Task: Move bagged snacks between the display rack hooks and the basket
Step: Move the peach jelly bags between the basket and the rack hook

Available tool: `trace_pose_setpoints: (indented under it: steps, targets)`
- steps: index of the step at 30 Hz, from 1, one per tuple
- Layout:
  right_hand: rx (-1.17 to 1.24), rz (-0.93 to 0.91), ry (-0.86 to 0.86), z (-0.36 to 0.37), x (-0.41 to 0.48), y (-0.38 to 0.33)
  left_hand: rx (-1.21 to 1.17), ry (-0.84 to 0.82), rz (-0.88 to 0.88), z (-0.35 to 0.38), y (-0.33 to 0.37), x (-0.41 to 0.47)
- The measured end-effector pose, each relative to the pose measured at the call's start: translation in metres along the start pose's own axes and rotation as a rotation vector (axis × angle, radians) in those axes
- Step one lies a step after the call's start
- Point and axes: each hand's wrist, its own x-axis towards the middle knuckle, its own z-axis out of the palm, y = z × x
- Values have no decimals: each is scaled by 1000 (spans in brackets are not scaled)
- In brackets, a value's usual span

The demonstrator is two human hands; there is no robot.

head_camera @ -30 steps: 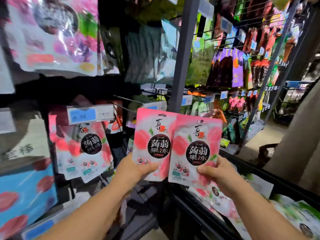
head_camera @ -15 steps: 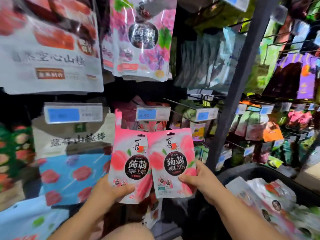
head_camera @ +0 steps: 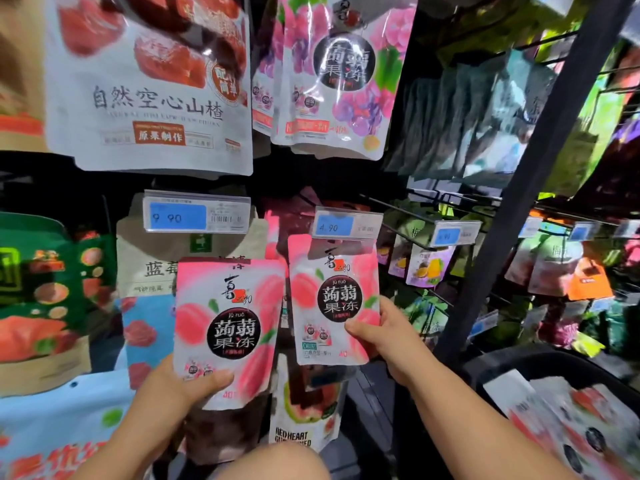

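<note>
I hold two pink peach konjac-jelly bags in front of the display rack. My left hand [head_camera: 187, 382] pinches the bottom edge of the left bag [head_camera: 227, 327], thumb on its front. My right hand [head_camera: 384, 337] grips the lower right corner of the right bag [head_camera: 334, 299], which is raised so its top edge sits right under the 4.90 price tag [head_camera: 346, 225] at a hook's tip. Whether its hole is on the hook is hidden. The dark basket [head_camera: 519, 363] at the lower right holds several more bags [head_camera: 568, 420].
Rows of hanging snack bags fill the rack: a white hawthorn bag [head_camera: 152, 81] and purple grape jelly bags [head_camera: 332, 74] above, a blueberry bag [head_camera: 149, 271] behind the left bag. A dark upright post [head_camera: 533, 168] stands right of the hooks. My knee [head_camera: 273, 462] shows below.
Both bags have come closer and higher toward the rack. The right bag rose to the 4.90 tag, above the left bag; the two bags have drawn apart.
</note>
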Motion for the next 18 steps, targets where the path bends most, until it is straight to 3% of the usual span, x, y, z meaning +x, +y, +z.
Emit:
trace_pose_setpoints:
  steps: [9,18]
  targets:
    - [-44,32,3,12,26,3,-30,-5,9,0,-2,7]
    - [-399,21,31,32,36,3,-104,-104,36,31,15,14]
